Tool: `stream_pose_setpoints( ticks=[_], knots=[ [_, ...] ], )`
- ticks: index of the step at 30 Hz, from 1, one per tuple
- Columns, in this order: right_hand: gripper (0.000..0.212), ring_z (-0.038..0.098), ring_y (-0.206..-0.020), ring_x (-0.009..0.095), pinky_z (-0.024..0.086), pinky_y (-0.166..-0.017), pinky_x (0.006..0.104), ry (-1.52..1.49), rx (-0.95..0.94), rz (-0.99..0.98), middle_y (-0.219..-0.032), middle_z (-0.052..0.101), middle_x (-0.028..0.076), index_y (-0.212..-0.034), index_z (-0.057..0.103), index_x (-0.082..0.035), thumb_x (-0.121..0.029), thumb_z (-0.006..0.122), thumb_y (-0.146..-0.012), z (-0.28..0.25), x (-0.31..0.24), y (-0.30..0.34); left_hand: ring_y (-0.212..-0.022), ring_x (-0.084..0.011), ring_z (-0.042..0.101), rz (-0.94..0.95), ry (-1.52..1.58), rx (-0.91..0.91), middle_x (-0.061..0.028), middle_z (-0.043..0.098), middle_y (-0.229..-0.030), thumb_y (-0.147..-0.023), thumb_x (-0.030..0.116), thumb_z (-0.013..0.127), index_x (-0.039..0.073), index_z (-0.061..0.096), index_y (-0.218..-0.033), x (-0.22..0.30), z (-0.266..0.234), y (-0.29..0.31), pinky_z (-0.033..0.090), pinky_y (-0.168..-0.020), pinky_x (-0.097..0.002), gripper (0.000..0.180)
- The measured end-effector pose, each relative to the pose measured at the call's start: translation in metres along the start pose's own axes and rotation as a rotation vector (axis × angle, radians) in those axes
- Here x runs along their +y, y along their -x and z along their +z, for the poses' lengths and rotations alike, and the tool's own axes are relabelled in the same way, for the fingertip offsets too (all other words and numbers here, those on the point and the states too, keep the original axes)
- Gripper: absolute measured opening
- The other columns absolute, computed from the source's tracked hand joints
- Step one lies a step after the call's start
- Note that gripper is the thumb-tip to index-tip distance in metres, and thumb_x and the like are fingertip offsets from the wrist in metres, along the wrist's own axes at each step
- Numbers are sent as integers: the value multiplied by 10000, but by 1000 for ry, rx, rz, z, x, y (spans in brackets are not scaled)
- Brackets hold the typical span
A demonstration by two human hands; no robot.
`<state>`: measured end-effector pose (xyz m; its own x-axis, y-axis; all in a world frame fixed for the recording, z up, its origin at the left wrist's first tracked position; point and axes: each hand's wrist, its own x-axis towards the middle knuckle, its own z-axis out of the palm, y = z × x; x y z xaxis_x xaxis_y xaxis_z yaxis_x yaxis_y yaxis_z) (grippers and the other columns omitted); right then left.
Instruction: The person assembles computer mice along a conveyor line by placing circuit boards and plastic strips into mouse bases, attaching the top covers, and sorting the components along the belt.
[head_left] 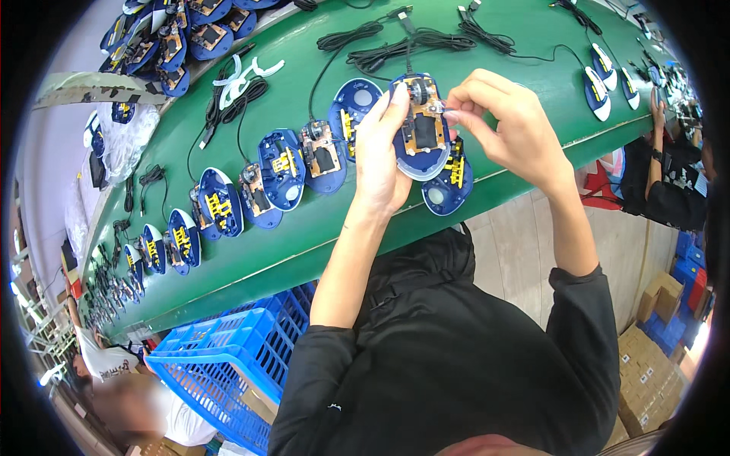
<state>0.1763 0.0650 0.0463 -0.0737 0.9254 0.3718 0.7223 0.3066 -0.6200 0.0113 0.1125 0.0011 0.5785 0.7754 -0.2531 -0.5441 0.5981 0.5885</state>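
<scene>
Over one table, one mouse base, left hand gripping, right hand near

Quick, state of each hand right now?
Left hand: closed, holding a mouse half with a circuit board.
Right hand: pinched closed beside the circuit board; anything held is too small to tell.
</scene>
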Motion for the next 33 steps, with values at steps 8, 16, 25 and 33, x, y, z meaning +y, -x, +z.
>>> stream_pose_setpoints(
  ticks=[8,16,25,33],
  knots=[
    [126,599,-620,224,479,-567,312,123,314,176,-774,607,99,-943,706,-3,-67,694,-836,28,-14,28,-934,-234,665,128,-133,17,-136,635,-1047,-922,145,657,30,495,-1155,-19,29,-17,555,-827,-358,306],
    [201,622,-787,246,500,-709,344,16,222,274,-890,614,124,-1021,719,-5,-107,680,-853,-9,9,34,-1334,-346,444,-9,-23,-146,-220,381,-1460,-664,-236,450,84,207,-1500,-23,36,-15,498,-1012,-386,927],
    [284,661,-752,115,529,-663,234,-579,385,628,-920,704,78,-1139,669,7,-153,685,-905,-6,-7,51,-1298,-375,479,-14,119,-236,-213,370,-1466,-597,-255,474,144,150,-1544,-1,25,5,494,-1029,-443,1077],
    [250,686,-716,135,555,-638,227,-1043,221,839,-871,715,134,-1063,645,60,-44,731,-851,9,-12,70,-1226,-343,549,24,-91,-176,-223,478,-1364,-714,-206,615,-39,243,-1459,-2,8,23,490,-1031,-455,849]
  ],
)
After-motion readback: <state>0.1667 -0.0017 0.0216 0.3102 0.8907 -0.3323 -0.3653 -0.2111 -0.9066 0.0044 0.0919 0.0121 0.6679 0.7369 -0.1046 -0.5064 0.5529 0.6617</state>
